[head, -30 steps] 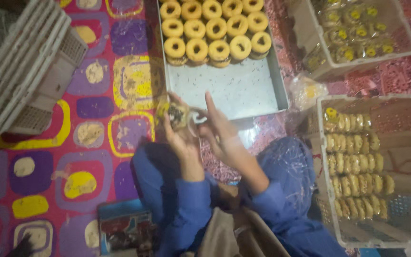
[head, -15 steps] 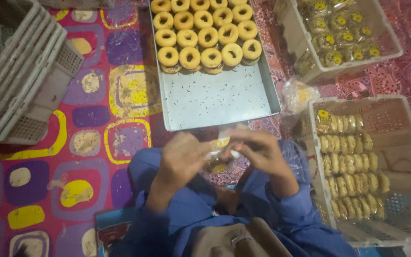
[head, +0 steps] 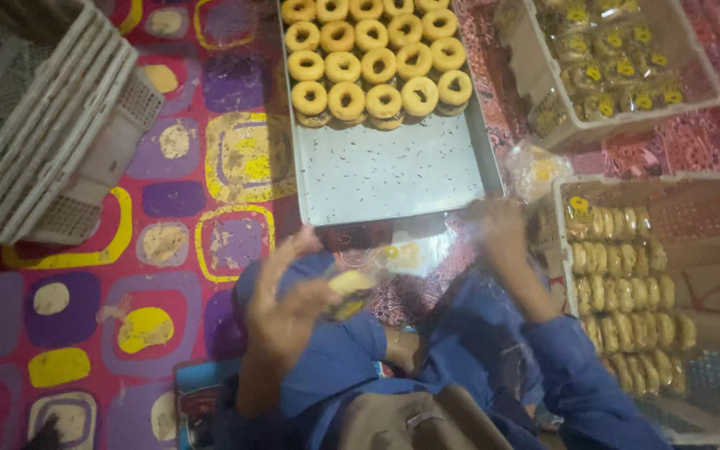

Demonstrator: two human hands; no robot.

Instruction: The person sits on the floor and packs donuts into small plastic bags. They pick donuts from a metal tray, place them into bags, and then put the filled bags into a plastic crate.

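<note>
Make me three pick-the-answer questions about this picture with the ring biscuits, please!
1. Where are the ring biscuits on the metal tray?
A far end B near end C all over
2. What colour are the person's sleeves?
A red B blue C white
3. What is the left hand doing?
A resting flat B holding a small wrapped packet C touching the tray

Answers: 1 A, the near part is bare metal. 2 B, both arms show blue cloth. 3 B, the fingers curl around the packet.
</note>
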